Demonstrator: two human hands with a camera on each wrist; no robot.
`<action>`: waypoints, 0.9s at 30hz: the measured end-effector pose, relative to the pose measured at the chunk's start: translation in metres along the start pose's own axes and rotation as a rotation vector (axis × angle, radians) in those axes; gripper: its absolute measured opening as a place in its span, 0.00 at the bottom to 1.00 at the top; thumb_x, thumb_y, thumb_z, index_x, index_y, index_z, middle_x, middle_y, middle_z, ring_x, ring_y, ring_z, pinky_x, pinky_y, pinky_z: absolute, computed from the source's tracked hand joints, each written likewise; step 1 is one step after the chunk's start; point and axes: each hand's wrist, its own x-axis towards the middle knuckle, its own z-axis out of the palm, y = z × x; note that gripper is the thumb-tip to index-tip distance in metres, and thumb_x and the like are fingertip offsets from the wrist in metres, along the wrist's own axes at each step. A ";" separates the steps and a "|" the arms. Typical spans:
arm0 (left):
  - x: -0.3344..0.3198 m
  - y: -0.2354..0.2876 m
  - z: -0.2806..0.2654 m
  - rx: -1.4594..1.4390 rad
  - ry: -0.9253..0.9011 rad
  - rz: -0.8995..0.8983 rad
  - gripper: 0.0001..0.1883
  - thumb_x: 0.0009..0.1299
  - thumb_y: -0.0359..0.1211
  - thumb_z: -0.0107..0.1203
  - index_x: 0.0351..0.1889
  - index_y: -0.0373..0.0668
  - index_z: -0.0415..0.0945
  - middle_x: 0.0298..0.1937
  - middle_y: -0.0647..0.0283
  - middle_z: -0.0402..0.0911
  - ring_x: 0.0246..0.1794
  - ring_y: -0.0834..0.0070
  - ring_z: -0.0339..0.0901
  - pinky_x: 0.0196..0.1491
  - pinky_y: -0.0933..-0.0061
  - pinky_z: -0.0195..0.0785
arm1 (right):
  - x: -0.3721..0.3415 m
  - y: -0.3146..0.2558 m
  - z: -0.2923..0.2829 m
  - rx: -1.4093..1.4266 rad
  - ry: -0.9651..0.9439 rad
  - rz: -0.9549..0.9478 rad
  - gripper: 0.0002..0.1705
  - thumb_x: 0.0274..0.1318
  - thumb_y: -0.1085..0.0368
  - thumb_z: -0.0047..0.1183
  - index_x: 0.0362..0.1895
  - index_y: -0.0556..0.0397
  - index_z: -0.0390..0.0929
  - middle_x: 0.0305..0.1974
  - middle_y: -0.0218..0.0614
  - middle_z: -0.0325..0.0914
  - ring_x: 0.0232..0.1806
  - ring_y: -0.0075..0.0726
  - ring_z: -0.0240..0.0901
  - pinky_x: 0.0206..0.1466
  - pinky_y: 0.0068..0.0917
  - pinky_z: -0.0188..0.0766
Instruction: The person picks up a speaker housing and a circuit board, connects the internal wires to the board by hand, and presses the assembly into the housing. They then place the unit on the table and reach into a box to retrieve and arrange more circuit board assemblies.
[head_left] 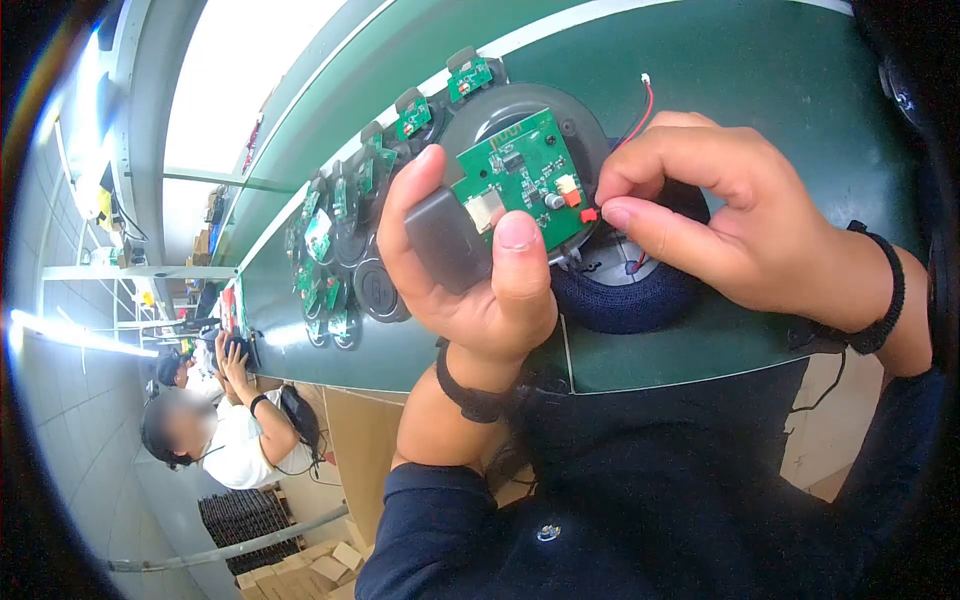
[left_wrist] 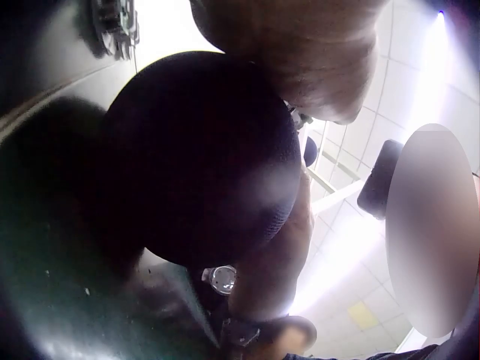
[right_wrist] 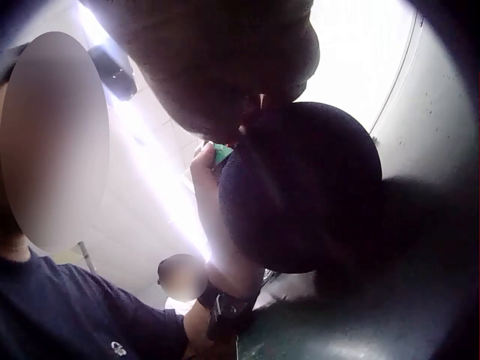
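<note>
My left hand (head_left: 485,315) grips a green circuit board (head_left: 525,180) and the dark block (head_left: 445,240) at its edge, fingers curled behind and thumb over the near side. At the board's right edge, the thumb and forefinger of my right hand (head_left: 745,205) pinch a small red plug (head_left: 589,214), right beside an orange socket (head_left: 571,198). Below both hands sits a round speaker body (head_left: 630,300) in dark mesh fabric, its top partly hidden by the hands. Both wrist views show this body (left_wrist: 202,157) as a dark silhouette under the hands.
A dark round ring-shaped part (head_left: 580,115) lies behind the board. Several small boards on dark round bases (head_left: 375,290) line the green table (head_left: 800,80) to the left. A red and black wire (head_left: 650,100) with a white plug rises behind my right hand. Another person (head_left: 250,440) works farther along.
</note>
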 end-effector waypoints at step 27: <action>-0.005 0.005 0.005 0.065 -0.067 0.007 0.30 0.67 0.30 0.58 0.66 0.33 0.59 0.57 0.49 0.72 0.54 0.65 0.73 0.57 0.66 0.69 | -0.003 0.006 -0.002 -0.132 0.038 0.104 0.06 0.57 0.68 0.55 0.31 0.57 0.76 0.44 0.40 0.74 0.50 0.43 0.69 0.57 0.34 0.63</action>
